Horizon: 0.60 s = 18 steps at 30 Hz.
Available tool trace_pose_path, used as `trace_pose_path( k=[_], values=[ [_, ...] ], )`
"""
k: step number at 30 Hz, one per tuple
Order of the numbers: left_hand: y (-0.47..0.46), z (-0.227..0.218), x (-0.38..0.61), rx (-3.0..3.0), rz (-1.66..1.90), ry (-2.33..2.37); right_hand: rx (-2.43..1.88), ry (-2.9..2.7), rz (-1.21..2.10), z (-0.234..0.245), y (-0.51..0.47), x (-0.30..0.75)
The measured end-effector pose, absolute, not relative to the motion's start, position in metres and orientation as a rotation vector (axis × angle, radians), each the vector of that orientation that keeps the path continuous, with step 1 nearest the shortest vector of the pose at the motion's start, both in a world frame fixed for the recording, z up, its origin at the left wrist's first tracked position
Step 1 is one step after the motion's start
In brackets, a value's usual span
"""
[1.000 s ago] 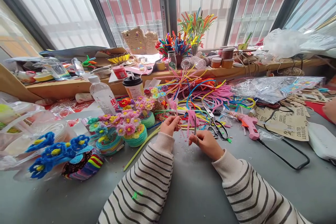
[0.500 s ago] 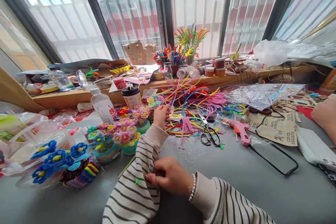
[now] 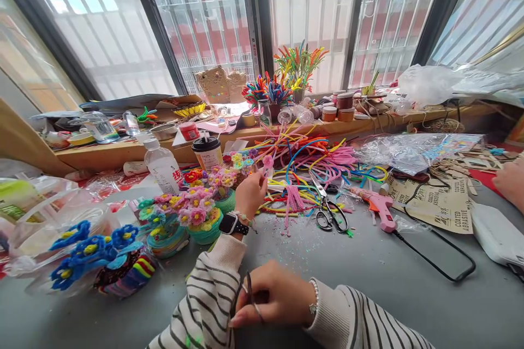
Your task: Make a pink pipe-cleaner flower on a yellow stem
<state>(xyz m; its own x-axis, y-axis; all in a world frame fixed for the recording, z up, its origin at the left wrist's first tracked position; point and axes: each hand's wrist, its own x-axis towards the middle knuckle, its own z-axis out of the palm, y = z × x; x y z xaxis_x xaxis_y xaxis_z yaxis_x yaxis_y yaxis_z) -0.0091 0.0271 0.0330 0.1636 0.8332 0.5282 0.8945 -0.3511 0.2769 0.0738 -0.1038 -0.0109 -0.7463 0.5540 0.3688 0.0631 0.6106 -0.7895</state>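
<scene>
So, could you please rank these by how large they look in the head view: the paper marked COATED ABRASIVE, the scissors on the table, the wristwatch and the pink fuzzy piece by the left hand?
1. Paper marked COATED ABRASIVE
2. Scissors
3. Wristwatch
4. Pink fuzzy piece

The wristwatch sits nearest the camera.

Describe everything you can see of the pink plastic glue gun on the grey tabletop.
The pink glue gun, apparently hard plastic, has an orange-red trigger. It lies on its side on the smooth grey tabletop, its nozzle end pointing left, toward the silver metal scissors. A thin black cord leaves the handle's end and loops rightward. Crumpled clear plastic film lies beside the handle; contact is unclear. Nobody is holding it.
</scene>
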Motion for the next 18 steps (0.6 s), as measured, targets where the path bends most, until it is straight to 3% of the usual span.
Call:
trace_pose_path(
  k=[3,6,18],
  values=[
    [0.011,0.025,-0.015,-2.344,-0.64,-1.531,-0.702,-2.086,1.052,-0.008,-0.085,0.097],
    [0.002,0.019,-0.021,-2.301,-0.575,-1.447,-0.885,-1.943,0.983,-0.008,-0.068,0.119],
    [-0.013,0.003,-0.004,-2.318,-0.984,-1.512,-1.304,-1.888,0.818,-0.023,-0.047,0.132]
  ],
)
